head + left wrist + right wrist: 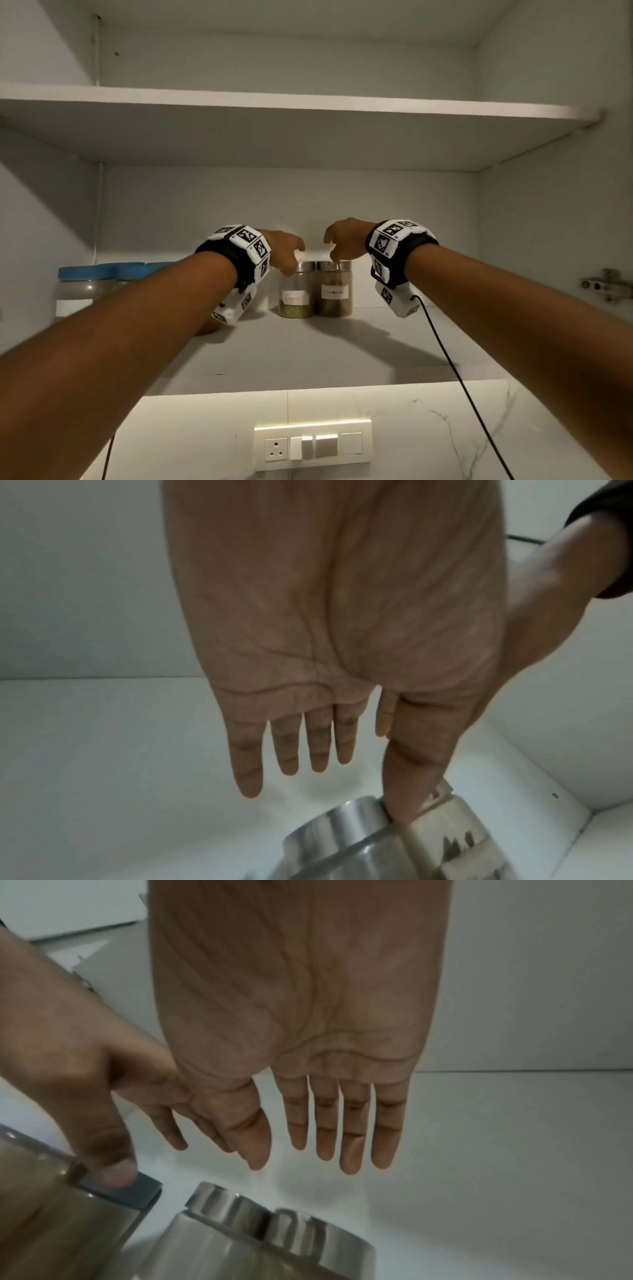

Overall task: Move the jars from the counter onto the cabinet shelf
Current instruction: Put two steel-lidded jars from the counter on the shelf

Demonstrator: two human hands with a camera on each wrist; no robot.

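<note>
Two glass jars with steel lids stand side by side on the lower cabinet shelf (308,353). The fennel jar (296,291) is on the left and a jar of brown contents (335,289) on the right. My left hand (289,257) hovers over the fennel jar with fingers straight, and its thumb (404,804) touches the steel lid (342,826). My right hand (334,253) hangs over the brown jar, palm flat, fingers (352,1137) straight above its lid (274,1229). Neither hand grips a jar.
Blue-lidded jars (82,281) stand at the shelf's left, partly behind my left forearm. An upper shelf (274,102) runs overhead. A door hinge (606,284) sits on the right wall, and a switch panel (312,445) below the cabinet. A black cable (445,359) trails from my right wrist.
</note>
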